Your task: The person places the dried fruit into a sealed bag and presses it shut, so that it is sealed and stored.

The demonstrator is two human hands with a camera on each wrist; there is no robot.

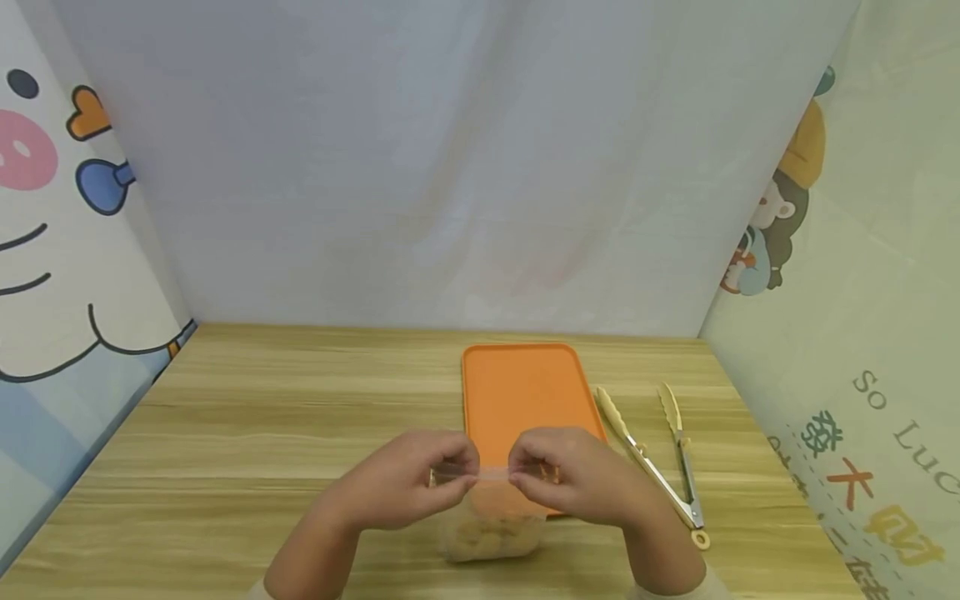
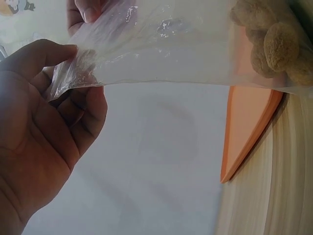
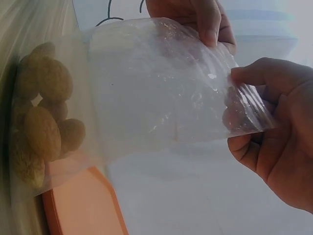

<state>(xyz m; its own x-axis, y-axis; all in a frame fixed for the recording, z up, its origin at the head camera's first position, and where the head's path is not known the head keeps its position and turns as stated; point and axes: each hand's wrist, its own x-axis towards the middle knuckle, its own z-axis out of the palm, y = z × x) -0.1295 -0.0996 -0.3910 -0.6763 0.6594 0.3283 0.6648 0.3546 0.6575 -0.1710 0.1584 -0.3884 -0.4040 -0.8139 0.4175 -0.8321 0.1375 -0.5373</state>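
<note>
A clear plastic bag (image 3: pixel 146 93) hangs upright, with several brown, rough, oval pieces (image 2: pixel 281 46) gathered at its bottom. What kind they are I cannot tell. In the head view my left hand (image 1: pixel 405 483) pinches the left part of the bag's top edge between thumb and fingers. Opposite it, my right hand (image 1: pixel 581 479) pinches the right part of the same edge, a short gap away. Both wrist views show the film bunched at the fingers. In the head view the bag's lower part shows below the hands, near the tray's front edge.
An orange tray (image 1: pixel 525 392) lies flat on the wooden table (image 1: pixel 300 383), behind the bag. Right of the tray rest spread tongs (image 1: pixel 660 475) with cream tips and metal arms. A pale cloth (image 1: pixel 412 167) hangs behind the table, with printed sheets at both sides.
</note>
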